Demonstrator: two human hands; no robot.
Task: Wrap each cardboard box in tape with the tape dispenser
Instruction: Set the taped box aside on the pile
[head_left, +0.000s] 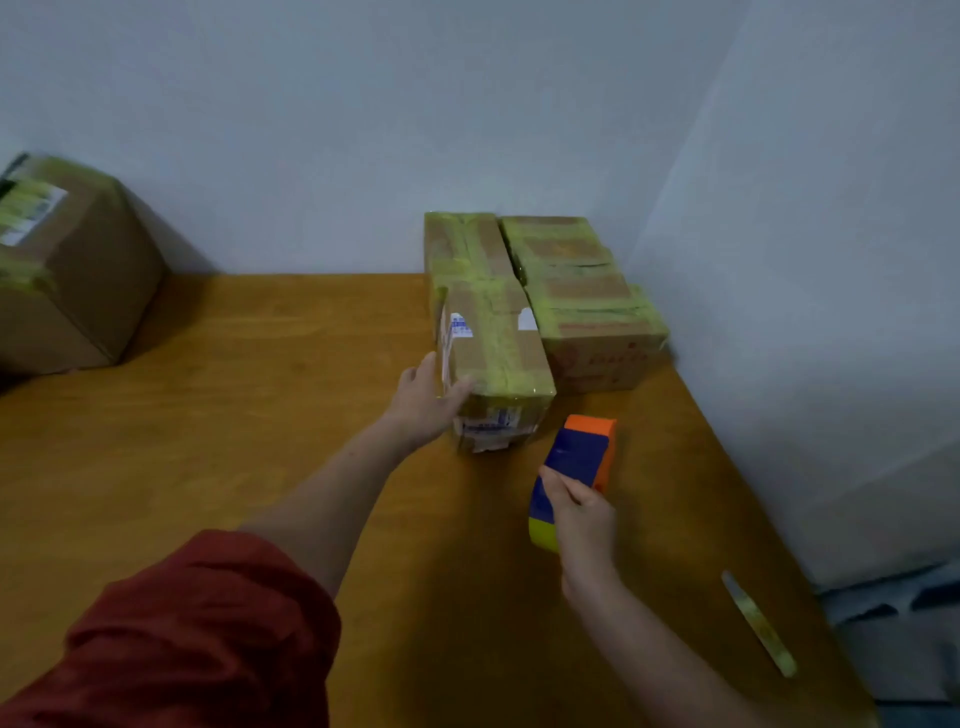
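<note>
A small cardboard box (498, 358) banded with yellow-green tape lies on the wooden table (260, 415) right of centre. My left hand (426, 400) holds its near left corner, thumb on top and fingers along the side. My right hand (582, 514) grips an orange and blue tape dispenser (576, 457) with a yellow tape roll, just in front of and right of that box, apart from it. Two more taped boxes stand behind: one at the back (467, 249) against the wall, another (587, 296) to its right.
A large taped cardboard box (72, 270) stands at the far left of the table. A loose strip of tape (758, 623) lies near the table's right edge. White walls close the back and right sides.
</note>
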